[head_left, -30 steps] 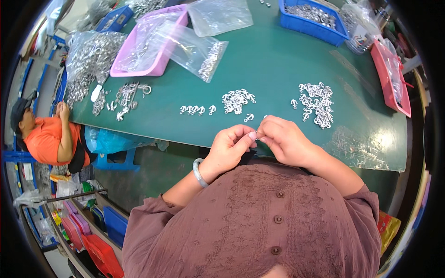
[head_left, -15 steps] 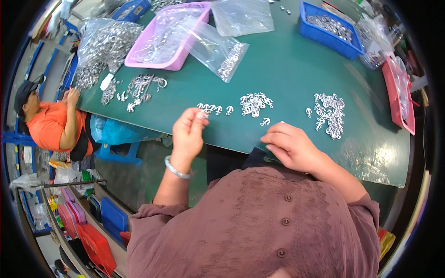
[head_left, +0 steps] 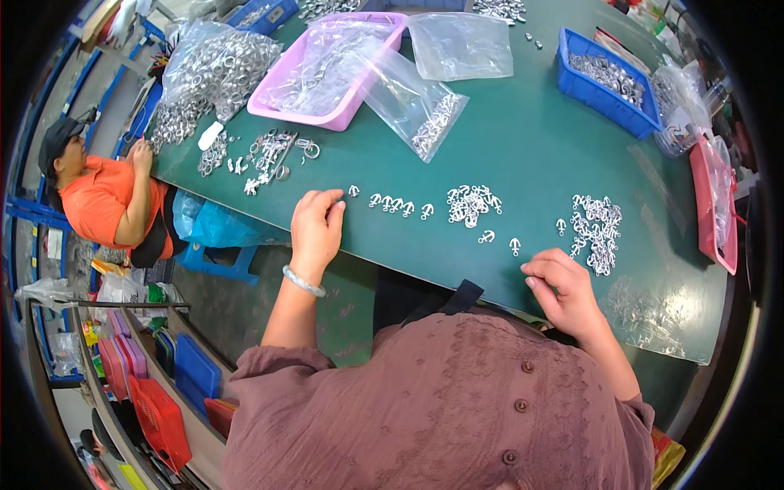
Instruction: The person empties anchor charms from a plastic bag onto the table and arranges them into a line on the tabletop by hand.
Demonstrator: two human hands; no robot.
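Note:
Silver anchor charms lie on the green table [head_left: 523,147]. My left hand [head_left: 317,233], with a bangle on its wrist, is at the table's near edge, thumb and index finger apart and nothing visible between them. Just beyond its fingertips is one anchor charm [head_left: 354,191], at the left end of a short row of anchor charms [head_left: 397,206]. A small pile of anchor charms [head_left: 471,204] sits right of the row. My right hand [head_left: 563,290] is loosely curled with a gap between thumb and fingers, beside a single anchor charm [head_left: 514,246]. A larger anchor pile [head_left: 596,233] lies beyond it.
A pink basket [head_left: 333,121] with plastic bags, a bag of metal rings [head_left: 216,69] and loose metal parts [head_left: 265,159] occupy the left. A blue bin [head_left: 612,94] and red tray [head_left: 710,220] stand at right. A person in orange [head_left: 106,200] sits far left.
My left hand has drawn back from the row, leaving a charm at its left end, and its pinch has opened. My right hand has moved right; a single charm now shows beside it. The view shifted.

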